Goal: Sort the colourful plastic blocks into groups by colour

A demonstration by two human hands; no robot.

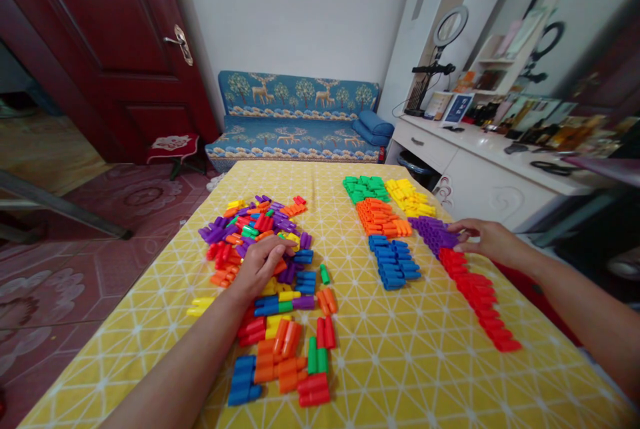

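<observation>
My left hand [261, 262] rests over a mixed heap of bullet-shaped plastic toy blocks [225, 252] in several colours, left of the table's middle. Its fingers stretch out to the right, touching the blocks; nothing shows in its grasp. At the right, my right hand [473, 237] has thumb and fingertips closed at the edge of a purple group, seemingly on a purple toy block [451, 240]. The purple blocks [431, 232] lie side by side, above a long row of red blocks [475, 292]. Fingers partly hide the pieces under both hands.
Green blocks [365, 189], yellow blocks [411, 198], orange blocks [379, 217] and blue blocks [393, 261] lie grouped by colour on the yellow tablecloth [390, 362]. Joined pieces lie near the front. Behind are a blue sofa [295, 129] and a white dresser [485, 176].
</observation>
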